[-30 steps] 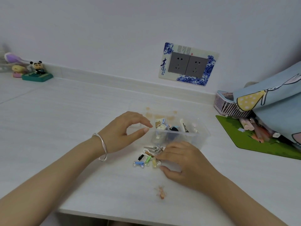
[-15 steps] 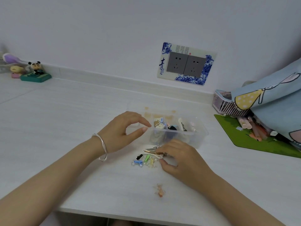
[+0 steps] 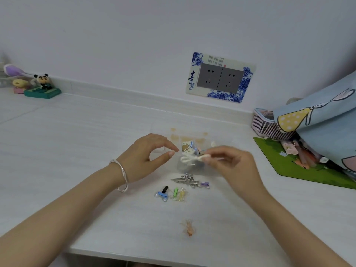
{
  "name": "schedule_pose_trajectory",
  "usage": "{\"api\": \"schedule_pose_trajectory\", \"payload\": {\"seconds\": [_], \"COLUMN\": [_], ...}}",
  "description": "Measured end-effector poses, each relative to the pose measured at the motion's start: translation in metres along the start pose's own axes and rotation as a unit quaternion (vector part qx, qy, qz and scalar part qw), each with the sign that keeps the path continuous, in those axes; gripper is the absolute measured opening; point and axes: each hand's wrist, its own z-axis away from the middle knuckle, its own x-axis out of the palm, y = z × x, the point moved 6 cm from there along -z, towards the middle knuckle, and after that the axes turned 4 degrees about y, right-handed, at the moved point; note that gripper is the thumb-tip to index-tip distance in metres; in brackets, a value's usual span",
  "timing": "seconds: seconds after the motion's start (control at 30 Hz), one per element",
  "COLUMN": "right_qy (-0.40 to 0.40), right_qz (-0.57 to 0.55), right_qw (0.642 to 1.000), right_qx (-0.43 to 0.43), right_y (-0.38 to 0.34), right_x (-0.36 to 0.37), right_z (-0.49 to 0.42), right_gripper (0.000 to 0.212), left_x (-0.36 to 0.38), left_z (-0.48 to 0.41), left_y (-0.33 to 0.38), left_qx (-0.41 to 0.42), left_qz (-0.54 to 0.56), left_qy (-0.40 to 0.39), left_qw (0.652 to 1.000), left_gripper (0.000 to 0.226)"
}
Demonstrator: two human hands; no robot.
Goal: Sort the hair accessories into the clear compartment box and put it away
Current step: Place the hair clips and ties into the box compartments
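Note:
The clear compartment box (image 3: 194, 139) stands mid-table with a few accessories inside. My right hand (image 3: 231, 162) pinches a cream bow clip (image 3: 192, 159), held in the air over the box's near side. My left hand (image 3: 146, 157) hovers at the box's left edge with thumb and fingers curved and apart, holding nothing. On the table before the box lie silver clips (image 3: 187, 180), a purple clip (image 3: 204, 184), a blue clip (image 3: 161, 195), a black clip (image 3: 165, 188), a green clip (image 3: 175, 192) and yellow clips (image 3: 182, 195). An orange bow clip (image 3: 189, 229) lies nearer me.
A green mat (image 3: 289, 164) with pens, a pink basket (image 3: 267, 125) and a blue printed bag (image 3: 323, 124) fill the right side. Small figurines (image 3: 41, 85) stand far left against the wall. A wall socket (image 3: 219, 78) is behind the box. The table's front edge is close.
My right hand has risen from the pile of clips on the table, taking the cream bow clip up over the box. My left hand has stayed in place.

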Motion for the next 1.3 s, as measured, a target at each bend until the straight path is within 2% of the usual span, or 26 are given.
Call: {"api": "schedule_pose_trajectory", "payload": {"seconds": [0.07,0.13,0.17,0.23,0.33,0.47,0.57,0.63,0.73,0.83,1.0,1.1,1.2,1.3], "right_qy": [0.044,0.054,0.036,-0.052,-0.165,-0.225,-0.253,-0.254,-0.219,-0.189,-0.17,-0.18,-0.217,-0.205], "right_qz": [-0.008,0.023,0.053,0.146,0.267,0.326,0.331,0.311,0.268,0.266,0.326,0.32,0.319,0.316], "right_qw": [0.999,0.998,0.998,0.988,0.949,0.918,0.909,0.916,0.938,0.945,0.93,0.93,0.922,0.926], "right_qx": [-0.011,-0.02,-0.012,0.021,0.033,0.006,0.007,0.015,0.013,0.007,-0.006,0.005,0.002,0.018], "right_y": [-0.009,-0.017,-0.017,-0.013,-0.009,-0.01,0.001,0.01,0.018,0.02,0.024,0.028,0.035,0.039], "right_x": [-0.02,-0.039,-0.046,-0.052,-0.054,-0.052,-0.045,-0.04,-0.039,-0.048,-0.062,-0.061,-0.045,-0.041], "right_z": [-0.019,-0.037,-0.045,-0.058,-0.071,-0.087,-0.091,-0.092,-0.092,-0.091,-0.084,-0.075,-0.063,-0.054], "right_gripper": [0.017,0.014,0.013,0.01,0.009,0.011,0.012,0.012,0.013,0.016,0.019,0.018,0.028,0.036], "left_x": [0.001,0.002,0.003,0.005,0.005,0.006,0.005,0.005,0.004,0.004,0.004,0.004,0.004,0.004], "left_z": [-0.001,-0.003,-0.005,-0.007,-0.009,-0.009,-0.009,-0.009,-0.008,-0.008,-0.009,-0.009,-0.01,-0.01], "left_y": [0.0,0.0,0.001,0.002,0.001,0.001,0.001,0.001,0.003,0.003,0.004,0.004,0.004,0.006], "left_qx": [-0.001,0.002,0.002,0.003,0.002,-0.006,-0.006,-0.006,-0.003,0.0,-0.001,-0.001,0.002,0.007], "left_qz": [0.0,-0.001,-0.003,-0.009,-0.017,-0.021,-0.024,-0.027,-0.028,-0.031,-0.035,-0.032,-0.029,-0.019], "left_qy": [0.005,0.01,0.013,0.02,0.028,0.032,0.035,0.038,0.041,0.042,0.042,0.041,0.042,0.035], "left_qw": [1.0,1.0,1.0,1.0,0.999,0.999,0.999,0.999,0.999,0.999,0.998,0.999,0.999,0.999], "left_gripper": [0.033,0.032,0.032,0.034,0.033,0.033,0.033,0.032,0.031,0.031,0.03,0.03,0.03,0.03]}}
